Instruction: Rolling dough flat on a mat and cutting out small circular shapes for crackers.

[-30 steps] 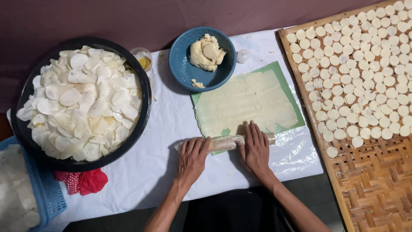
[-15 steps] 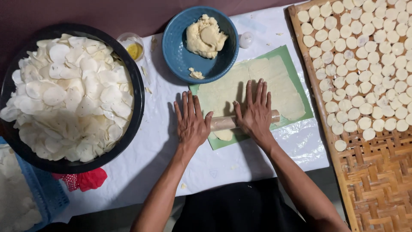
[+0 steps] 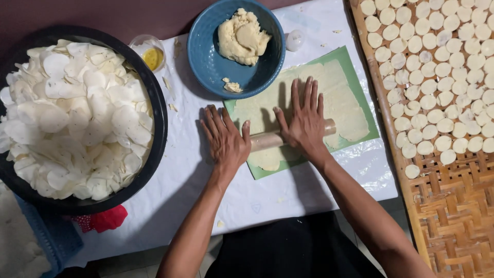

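The rolling pin [image 3: 278, 138] lies across the flat dough [image 3: 314, 103], and the dough lies on a mat [image 3: 366, 110] in the middle of the table [image 3: 267, 195]. Both hands rest flat on the pin — the left hand [image 3: 225, 140] at its left end, the right hand [image 3: 306, 119] on its right half. Behind the mat stands a bowl [image 3: 206, 56] with a dough lump [image 3: 242, 37] in it. Left of that bowl sits a small cup [image 3: 149, 51]. Far left is a big tub [image 3: 154, 103] full of thin round slices [image 3: 72, 113]. On the right lies a woven tray [image 3: 453, 206] — small dough rounds [image 3: 437, 67] lie in rows on it.
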